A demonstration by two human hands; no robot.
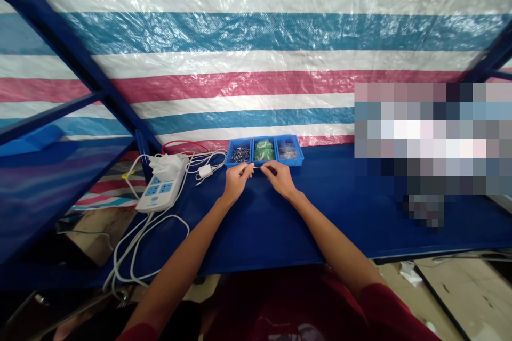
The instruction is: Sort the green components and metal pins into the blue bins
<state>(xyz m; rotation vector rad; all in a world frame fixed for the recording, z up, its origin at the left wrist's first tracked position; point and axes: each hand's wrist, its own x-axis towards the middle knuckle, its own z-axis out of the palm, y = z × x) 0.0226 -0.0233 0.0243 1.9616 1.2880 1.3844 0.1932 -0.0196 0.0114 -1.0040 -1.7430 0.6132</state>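
Note:
My left hand and my right hand meet in front of three joined blue bins, fingertips pinched. Between them runs a thin, pale, stick-like piece, one end in each hand. It is too small for me to tell its kind. Just behind my left hand, the left bin holds many small dark and silvery metal pieces. Green packets fill the middle bin. In the right bin lie small items that look like clear plastic.
A white power strip with plugs and looped white cables lies left on the blue table. Next to it is a small white adapter. Striped sheeting hangs behind. Blue frame bars rise at left. A pixelated area covers the right.

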